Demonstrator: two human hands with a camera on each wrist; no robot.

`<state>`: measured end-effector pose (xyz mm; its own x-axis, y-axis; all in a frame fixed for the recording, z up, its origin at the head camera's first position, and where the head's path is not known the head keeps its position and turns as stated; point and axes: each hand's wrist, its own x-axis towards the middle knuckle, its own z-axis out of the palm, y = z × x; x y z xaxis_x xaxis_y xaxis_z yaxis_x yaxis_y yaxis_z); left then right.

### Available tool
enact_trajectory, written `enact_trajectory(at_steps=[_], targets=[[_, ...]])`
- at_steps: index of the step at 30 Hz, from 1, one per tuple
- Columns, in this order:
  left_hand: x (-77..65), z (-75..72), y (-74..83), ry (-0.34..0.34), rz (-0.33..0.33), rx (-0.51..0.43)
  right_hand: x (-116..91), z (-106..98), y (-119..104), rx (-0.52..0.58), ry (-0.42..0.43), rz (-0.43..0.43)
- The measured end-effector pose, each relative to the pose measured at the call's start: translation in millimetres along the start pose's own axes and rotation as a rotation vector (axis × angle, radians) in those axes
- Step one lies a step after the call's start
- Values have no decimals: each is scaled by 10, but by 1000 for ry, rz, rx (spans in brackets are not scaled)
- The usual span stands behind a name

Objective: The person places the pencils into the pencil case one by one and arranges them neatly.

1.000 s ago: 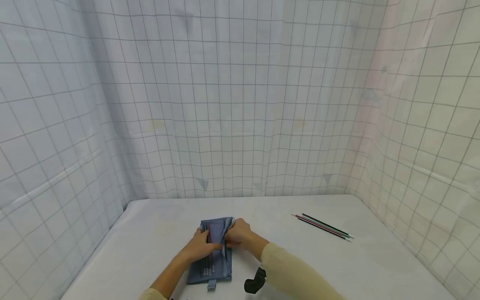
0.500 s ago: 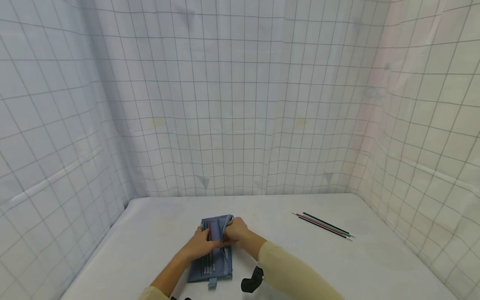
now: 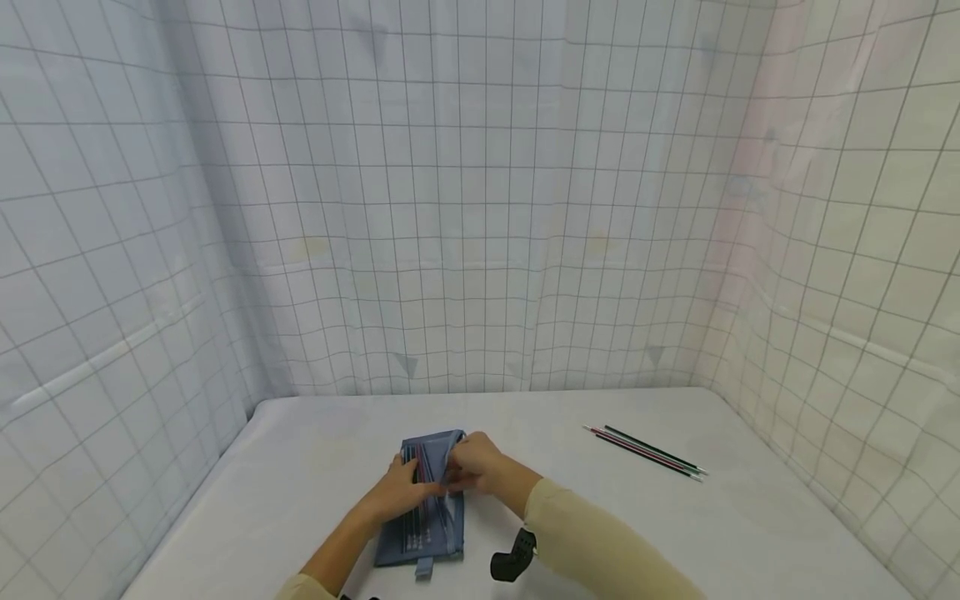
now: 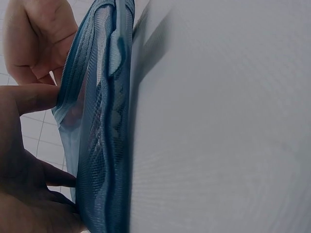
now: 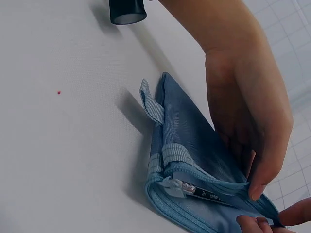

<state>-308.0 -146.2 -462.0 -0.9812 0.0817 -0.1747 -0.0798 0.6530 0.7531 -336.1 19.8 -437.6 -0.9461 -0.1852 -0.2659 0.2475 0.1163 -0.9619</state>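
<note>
A blue mesh pencil case (image 3: 442, 543) lies on the white table, with several dark and reddish pencils (image 3: 414, 529) showing through its mesh. Its zipper (image 5: 206, 179) is undone along one side, and a black pencil (image 5: 206, 194) shows inside the mouth. My left hand (image 3: 397, 493) grips the case across its middle, the thumb on the zipper edge. My right hand (image 3: 474, 464) pinches the opening's edge near the far corner; in the right wrist view only some of its fingers (image 5: 296, 213) show. What lies deeper inside the case is hidden.
Several long pencils (image 3: 647, 453) lie side by side on the table (image 3: 600, 517), to the right. A black wrist device (image 3: 513, 557) hangs under the right sleeve. White grid-patterned curtains (image 3: 480, 208) enclose the table at the back and sides.
My right hand has shifted slightly at the case's opening, and the reddish pencils under the mesh now sit at a slant. My left hand stays in place. The pencils at the right have not moved.
</note>
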Motion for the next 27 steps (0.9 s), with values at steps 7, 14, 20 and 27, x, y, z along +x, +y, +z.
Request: enact_trajectory(at_steps=[7, 14, 20, 27], targets=[[18, 15, -2, 6, -3, 22, -26, -158, -22, -34, -43, -33], [12, 28, -19, 8, 0, 31, -57, -299, -60, -43, -40, -55], [10, 36, -11, 14, -3, 41, -46, -403, -58, -68, -39, -61], [-3, 36, -6, 21, -2, 52, -30, -521, -82, -92, -18, -63]])
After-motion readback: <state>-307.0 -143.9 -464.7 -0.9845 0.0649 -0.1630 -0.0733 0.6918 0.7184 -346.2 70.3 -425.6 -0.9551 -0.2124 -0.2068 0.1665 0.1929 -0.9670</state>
